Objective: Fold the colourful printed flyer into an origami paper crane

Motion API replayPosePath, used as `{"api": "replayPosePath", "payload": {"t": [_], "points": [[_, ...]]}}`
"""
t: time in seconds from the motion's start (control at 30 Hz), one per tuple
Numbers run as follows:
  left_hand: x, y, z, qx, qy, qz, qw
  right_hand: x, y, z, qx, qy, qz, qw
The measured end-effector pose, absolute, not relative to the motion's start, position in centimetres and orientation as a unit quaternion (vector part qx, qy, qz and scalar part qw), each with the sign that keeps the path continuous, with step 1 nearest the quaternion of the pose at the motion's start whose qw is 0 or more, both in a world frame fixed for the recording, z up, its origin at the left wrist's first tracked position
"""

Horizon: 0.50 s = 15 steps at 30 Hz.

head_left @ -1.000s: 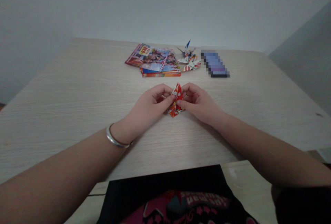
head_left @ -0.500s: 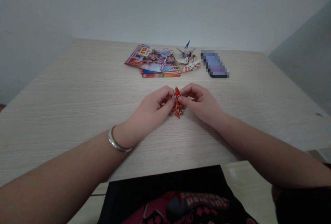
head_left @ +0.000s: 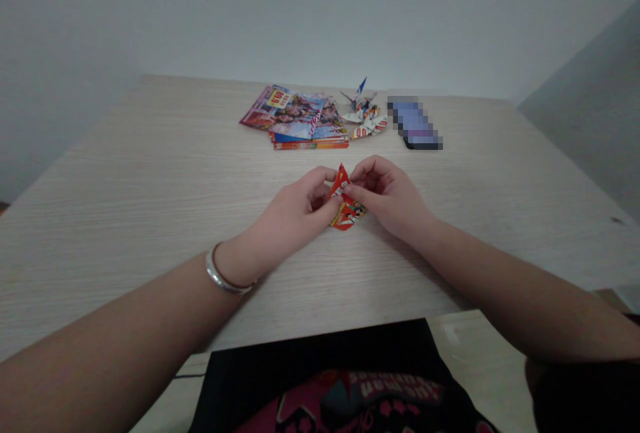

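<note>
Between my two hands is a small folded piece of red printed paper [head_left: 345, 218], its pointed tip turned away from me. My left hand [head_left: 305, 203] pinches its left side, with the thumb on the front face. On the other side, my right hand [head_left: 387, 193] grips the paper with its thumb pressed near the middle crease. The fingertips behind the paper are partly hidden. Beyond my hands sit several folded paper cranes [head_left: 367, 113], made from white, blue and printed sheets.
A stack of colourful printed leaflets [head_left: 295, 116] lies at the back, left of the cranes. To their right rests a phone [head_left: 417, 126], blurred by pixels. The pale wooden table [head_left: 150, 173] meets a wall [head_left: 320, 20] behind. A silver bangle [head_left: 220, 273] circles my left wrist.
The red paper has gone from a narrow, ridged shape to a flatter, wider face with more print showing. My right fingers have shifted slightly up; my left thumb lies further across the paper.
</note>
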<state>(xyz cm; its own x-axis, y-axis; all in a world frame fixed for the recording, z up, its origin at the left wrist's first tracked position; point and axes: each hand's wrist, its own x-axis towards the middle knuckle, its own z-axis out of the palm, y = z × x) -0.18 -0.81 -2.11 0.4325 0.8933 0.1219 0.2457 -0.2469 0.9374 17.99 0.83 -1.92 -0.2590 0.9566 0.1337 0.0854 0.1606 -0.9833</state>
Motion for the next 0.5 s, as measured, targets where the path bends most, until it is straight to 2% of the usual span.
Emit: {"api": "replayPosePath", "payload": {"t": [0.23,0.37,0.5], "points": [[-0.4,-0.5,-1.9,0.677,0.436,0.332,0.492,18.3,0.9,-1.9,-0.424,-0.616,0.486,0.453],[-0.5,-0.2,-1.7,0.664,0.466,0.361,0.460,18.5,1.0,-2.6,-0.426,-0.616,0.519,0.412],[-0.7,0.0,-1.9,0.639,0.462,0.373,0.489,18.6,1.1,-3.0,-0.417,-0.611,0.555,0.379]]}}
